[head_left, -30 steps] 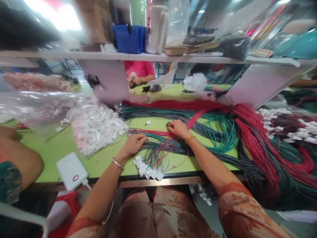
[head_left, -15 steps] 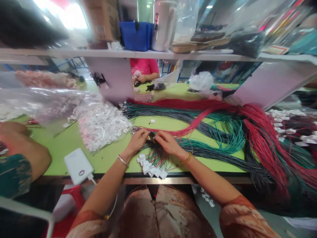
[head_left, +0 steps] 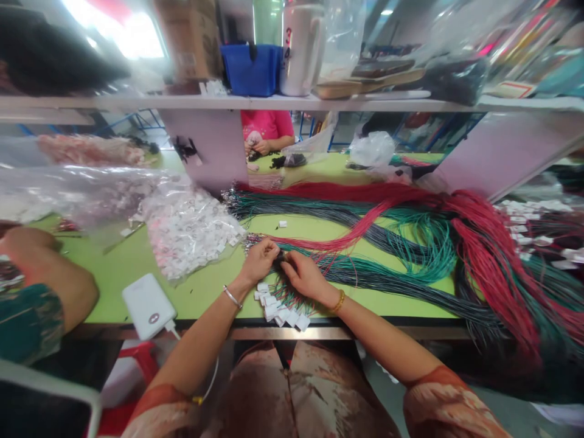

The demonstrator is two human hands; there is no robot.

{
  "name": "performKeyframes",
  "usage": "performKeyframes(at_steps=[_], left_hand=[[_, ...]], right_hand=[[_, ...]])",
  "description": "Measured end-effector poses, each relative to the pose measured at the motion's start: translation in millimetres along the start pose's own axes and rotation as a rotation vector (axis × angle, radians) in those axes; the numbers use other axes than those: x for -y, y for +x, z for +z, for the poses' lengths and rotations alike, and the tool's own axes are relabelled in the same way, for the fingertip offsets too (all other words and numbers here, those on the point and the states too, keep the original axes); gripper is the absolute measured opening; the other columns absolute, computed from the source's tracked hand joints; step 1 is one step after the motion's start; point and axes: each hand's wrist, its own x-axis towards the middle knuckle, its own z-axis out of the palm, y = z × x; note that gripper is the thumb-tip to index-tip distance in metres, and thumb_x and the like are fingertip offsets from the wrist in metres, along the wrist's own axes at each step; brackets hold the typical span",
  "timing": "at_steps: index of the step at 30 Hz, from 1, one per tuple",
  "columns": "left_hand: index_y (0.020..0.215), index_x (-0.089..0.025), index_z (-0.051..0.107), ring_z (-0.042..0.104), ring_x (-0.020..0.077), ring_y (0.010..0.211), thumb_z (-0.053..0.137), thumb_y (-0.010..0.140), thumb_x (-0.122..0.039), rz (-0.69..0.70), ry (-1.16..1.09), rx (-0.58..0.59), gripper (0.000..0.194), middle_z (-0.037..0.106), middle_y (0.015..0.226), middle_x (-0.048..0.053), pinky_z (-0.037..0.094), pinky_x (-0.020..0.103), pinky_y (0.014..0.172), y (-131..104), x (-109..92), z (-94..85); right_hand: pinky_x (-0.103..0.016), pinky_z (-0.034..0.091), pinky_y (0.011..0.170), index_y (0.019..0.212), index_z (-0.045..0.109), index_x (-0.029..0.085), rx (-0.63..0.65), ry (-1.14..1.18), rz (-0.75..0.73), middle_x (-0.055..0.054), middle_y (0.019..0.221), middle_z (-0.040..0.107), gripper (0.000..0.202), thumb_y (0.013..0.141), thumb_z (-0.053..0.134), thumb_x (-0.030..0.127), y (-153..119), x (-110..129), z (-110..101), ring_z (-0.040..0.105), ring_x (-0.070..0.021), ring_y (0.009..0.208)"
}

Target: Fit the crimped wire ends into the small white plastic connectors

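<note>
My left hand [head_left: 259, 260] is closed in a pinch near the table's front edge, and what sits in its fingertips is too small to make out. Right beside it my right hand [head_left: 306, 277] is closed around a small dark piece [head_left: 280, 260], whose kind I cannot tell. Below the fingers lies a bunch of white plastic connectors [head_left: 283, 313] on thin red, green and black wires. Just behind my hands run a bundle of red wires [head_left: 319, 244] and bundles of green and black wires [head_left: 378, 280].
A plastic bag of white connectors [head_left: 189, 234] lies to the left, with a white power bank [head_left: 148, 307] in front of it. Thick red wires [head_left: 493, 243] hang over the edge at right. Overhead runs a shelf [head_left: 365, 104]. A co-worker's arm [head_left: 68, 280] rests at left.
My right hand has moved slightly down and left, closer to my left hand. The dark piece between them shows less now. The view has shifted a little.
</note>
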Motion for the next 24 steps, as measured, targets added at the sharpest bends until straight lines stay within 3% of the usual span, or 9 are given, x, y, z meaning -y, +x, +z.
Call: performKeyframes(at_steps=[3,6,8,12,15,17,19,21,24], left_hand=[[0.074,-0.018,0.05,0.046,0.0108,0.061,0.053,0.08,-0.033,0.053,0.037,0.001,0.017,0.051,0.066,-0.003,0.037,0.024,0.059,-2.7,-3.4,2.0],[0.075,-0.018,0.049,0.046,0.0112,0.061,0.05,0.084,-0.032,0.106,0.14,-0.004,0.016,0.05,0.066,-0.003,0.036,0.024,0.06,-6.5,-9.5,3.5],[0.076,-0.019,0.048,0.046,0.0117,0.061,0.047,0.086,-0.031,0.144,0.219,-0.007,0.016,0.05,0.065,-0.003,0.035,0.025,0.06,-9.1,-13.2,4.2],[0.077,-0.019,0.05,0.049,0.0139,0.066,0.045,0.088,-0.025,0.29,0.395,-0.017,0.014,0.055,0.071,0.001,0.037,0.027,0.066,-12.8,-15.5,4.6],[0.077,-0.02,0.051,0.052,0.0158,0.07,0.044,0.087,-0.022,0.382,0.471,0.023,0.013,0.057,0.073,0.003,0.039,0.028,0.07,-14.1,-13.8,4.7],[0.076,-0.02,0.05,0.052,0.0159,0.069,0.045,0.086,-0.021,0.406,0.477,0.036,0.012,0.057,0.071,0.003,0.039,0.029,0.069,-14.4,-12.9,5.1],[0.076,-0.02,0.049,0.052,0.0153,0.067,0.047,0.085,-0.022,0.377,0.45,0.018,0.01,0.056,0.071,0.002,0.038,0.028,0.067,-14.0,-12.4,5.5],[0.077,-0.021,0.046,0.05,0.0138,0.063,0.047,0.085,-0.024,0.284,0.365,0.0,0.009,0.055,0.068,0.0,0.037,0.027,0.063,-12.4,-11.0,5.5],[0.08,-0.021,0.041,0.047,0.0118,0.054,0.046,0.087,-0.03,0.103,0.149,0.032,0.012,0.052,0.061,-0.004,0.035,0.024,0.056,-8.7,-6.1,5.2]], right_hand=[[-0.028,0.037,0.066,0.084,0.053,0.019,-0.157,-0.079,-0.021,-0.005,0.079,0.059,0.014,0.087,0.052,0.032,2.7,3.3,-11.6,0.051,-0.0166,0.07],[-0.029,0.039,0.07,0.086,0.054,0.019,-0.277,-0.006,0.021,-0.006,0.083,0.061,0.019,0.089,0.05,0.037,16.1,-0.1,-27.2,0.053,-0.017,0.076],[-0.028,0.039,0.067,0.084,0.055,0.018,-0.167,0.08,0.088,-0.004,0.079,0.061,0.026,0.089,0.05,0.043,29.8,-6.3,-33.6,0.053,-0.0157,0.072],[-0.025,0.037,0.059,0.072,0.057,0.016,0.203,0.362,0.188,0.001,0.067,0.059,0.036,0.081,0.057,0.051,54.5,-17.3,-28.2,0.049,-0.0117,0.062],[-0.024,0.037,0.057,0.072,0.06,0.015,0.309,0.649,0.294,0.002,0.065,0.06,0.033,0.07,0.067,0.046,63.1,-16.8,-16.9,0.049,-0.0098,0.059],[-0.023,0.036,0.055,0.079,0.06,0.015,0.244,0.806,0.395,0.004,0.061,0.059,0.032,0.062,0.072,0.04,64.6,-12.3,-12.4,0.048,-0.0089,0.055],[-0.023,0.036,0.054,0.087,0.057,0.017,0.063,0.913,0.459,0.007,0.059,0.057,0.039,0.057,0.075,0.033,63.8,-5.9,-12.3,0.048,-0.0087,0.052],[-0.023,0.038,0.056,0.09,0.052,0.02,-0.131,0.995,0.444,0.008,0.059,0.056,0.044,0.055,0.076,0.031,61.2,1.1,-15.6,0.05,-0.0089,0.053],[-0.022,0.039,0.059,0.087,0.047,0.021,-0.278,1.07,0.37,0.009,0.061,0.055,0.042,0.056,0.075,0.029,53.3,11.1,-22.2,0.051,-0.0085,0.056]])
